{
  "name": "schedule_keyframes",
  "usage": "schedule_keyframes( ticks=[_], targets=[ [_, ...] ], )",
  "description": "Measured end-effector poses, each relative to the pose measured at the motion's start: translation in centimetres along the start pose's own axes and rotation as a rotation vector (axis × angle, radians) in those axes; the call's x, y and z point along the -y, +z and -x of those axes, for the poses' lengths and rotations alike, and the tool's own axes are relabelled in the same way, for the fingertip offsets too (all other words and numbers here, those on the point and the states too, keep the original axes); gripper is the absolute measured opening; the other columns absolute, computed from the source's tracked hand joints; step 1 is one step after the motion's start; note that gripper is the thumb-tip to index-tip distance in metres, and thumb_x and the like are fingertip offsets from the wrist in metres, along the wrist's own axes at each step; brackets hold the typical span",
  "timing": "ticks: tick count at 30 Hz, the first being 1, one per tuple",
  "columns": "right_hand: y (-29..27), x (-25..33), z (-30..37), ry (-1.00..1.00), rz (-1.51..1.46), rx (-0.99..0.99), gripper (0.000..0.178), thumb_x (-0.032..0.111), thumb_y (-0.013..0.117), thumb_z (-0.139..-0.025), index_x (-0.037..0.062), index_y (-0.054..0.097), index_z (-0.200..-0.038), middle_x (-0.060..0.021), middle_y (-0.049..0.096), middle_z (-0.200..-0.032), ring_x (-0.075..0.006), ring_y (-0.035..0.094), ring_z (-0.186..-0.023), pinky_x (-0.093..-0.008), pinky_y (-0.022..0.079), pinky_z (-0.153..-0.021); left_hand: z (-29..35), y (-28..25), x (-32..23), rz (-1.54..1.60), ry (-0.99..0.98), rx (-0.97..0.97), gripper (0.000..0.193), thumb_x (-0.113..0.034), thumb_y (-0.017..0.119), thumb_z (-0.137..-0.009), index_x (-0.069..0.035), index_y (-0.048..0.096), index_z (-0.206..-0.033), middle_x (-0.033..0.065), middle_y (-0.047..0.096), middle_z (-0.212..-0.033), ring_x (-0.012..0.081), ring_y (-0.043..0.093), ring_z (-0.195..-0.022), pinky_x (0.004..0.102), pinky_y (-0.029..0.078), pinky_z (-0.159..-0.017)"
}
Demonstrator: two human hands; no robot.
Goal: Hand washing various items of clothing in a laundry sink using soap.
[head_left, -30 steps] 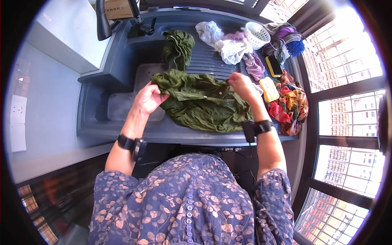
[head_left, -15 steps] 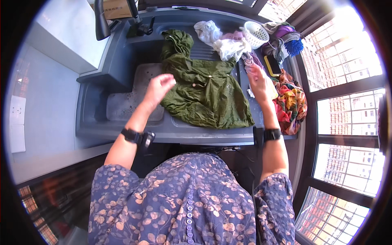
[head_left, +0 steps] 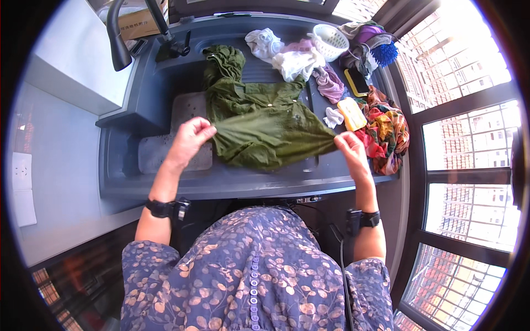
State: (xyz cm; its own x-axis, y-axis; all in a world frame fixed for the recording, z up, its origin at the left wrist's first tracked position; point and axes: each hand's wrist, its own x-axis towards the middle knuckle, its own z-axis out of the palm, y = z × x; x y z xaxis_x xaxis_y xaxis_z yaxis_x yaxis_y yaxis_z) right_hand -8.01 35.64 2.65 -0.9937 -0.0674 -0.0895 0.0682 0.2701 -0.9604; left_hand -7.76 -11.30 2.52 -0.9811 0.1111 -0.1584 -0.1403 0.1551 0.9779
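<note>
A wet-looking dark green garment (head_left: 270, 129) with pale buttons lies over the grey sink's ribbed board, its bunched far end hanging toward the basin. My left hand (head_left: 190, 140) pinches its left edge beside the basin. At the opposite side, my right hand (head_left: 352, 151) grips the right corner between thumb and fingers. The cloth is pulled taut in folds between both hands, and its near part is lifted a little.
Right of the garment lie a yellow-and-white block (head_left: 352, 113), a black-and-yellow brush (head_left: 356, 83) and a multicoloured cloth (head_left: 386, 129). White clothes (head_left: 298, 62) and a white basket (head_left: 330, 43) sit at the back. A black faucet (head_left: 117, 38) stands at the far left.
Both hands were empty above the garment; now each has hold of an edge. My right hand has come down and nearer, and the cloth is stretched sideways.
</note>
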Motion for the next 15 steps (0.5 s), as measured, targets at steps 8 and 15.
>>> schedule_keyframes(
  ticks=[8,15],
  targets=[
    [-0.7,12.1,-7.5,-0.260,-0.594,-0.145,0.011,0.017,0.060,-0.101,0.0069,0.063,-0.103,-0.0033,0.069,-0.091,-0.0106,0.067,-0.081,-0.0250,0.053,-0.071,-4.2,-4.0,-14.6,0.868,0.215,-0.037,0.022,-0.023,0.058,-0.103,-0.004,0.064,-0.113,0.0034,0.069,-0.109,0.0146,0.066,-0.101,0.0350,0.052,-0.094],
    [-0.2,14.2,-8.4,0.069,-0.253,0.107,0.022,0.024,0.067,-0.098,0.0039,0.068,-0.107,0.0032,0.062,-0.075,-0.0016,0.047,-0.050,-0.0173,0.035,-0.043,-8.6,-8.2,-15.8,0.651,0.258,-0.021,0.022,-0.025,0.061,-0.101,-0.006,0.066,-0.111,0.0046,0.070,-0.108,0.0157,0.067,-0.100,0.0332,0.052,-0.093]
  ],
)
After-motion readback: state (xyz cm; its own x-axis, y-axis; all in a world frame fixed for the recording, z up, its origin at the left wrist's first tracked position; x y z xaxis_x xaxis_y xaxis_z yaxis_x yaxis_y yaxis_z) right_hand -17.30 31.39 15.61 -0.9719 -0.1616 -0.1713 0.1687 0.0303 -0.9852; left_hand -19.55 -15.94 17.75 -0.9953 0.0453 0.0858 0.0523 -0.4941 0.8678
